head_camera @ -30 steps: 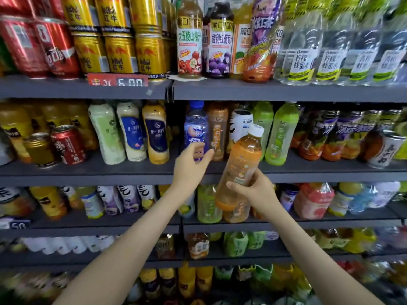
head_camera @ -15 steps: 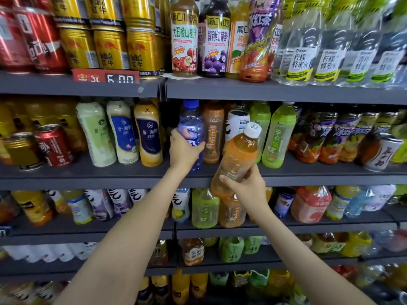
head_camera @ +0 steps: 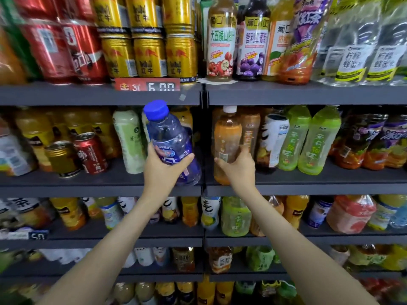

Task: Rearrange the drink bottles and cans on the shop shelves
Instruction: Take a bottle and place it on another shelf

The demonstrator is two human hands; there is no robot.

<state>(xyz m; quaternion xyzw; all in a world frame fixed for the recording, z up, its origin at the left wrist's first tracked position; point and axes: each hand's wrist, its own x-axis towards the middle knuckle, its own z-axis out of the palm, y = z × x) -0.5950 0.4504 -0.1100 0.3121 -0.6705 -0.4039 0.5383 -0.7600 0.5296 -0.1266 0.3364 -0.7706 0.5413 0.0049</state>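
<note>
Step in hand, as judged: a swap on the second shelf point(head_camera: 308, 183) from the top. The left hand point(head_camera: 164, 170) is wrapped round the lower body of a blue-capped clear bottle point(head_camera: 170, 144), which tilts with its cap toward 11 o'clock and sits at the shelf's front lip. The right hand point(head_camera: 239, 167) has thumb and fingers closed on an orange drink bottle point(head_camera: 226, 142), upright, its base on or just above the shelf at the left end of the right bay, at 3 o'clock from the blue bottle.

Next move, as judged: seat the orange bottle squarely beside the amber bottle behind it and let go, then find a slot for the blue bottle; its tilt calls for a firm hold.

Count, nearby: two light green bottles point(head_camera: 308, 139) at 3 o'clock of the right hand; two loose cans at 9 o'clock of the left hand, one gold point(head_camera: 62, 158), one red point(head_camera: 91, 153). Three gold cans point(head_camera: 149, 58) front the top shelf at 12 o'clock, with more stacked on them.
</note>
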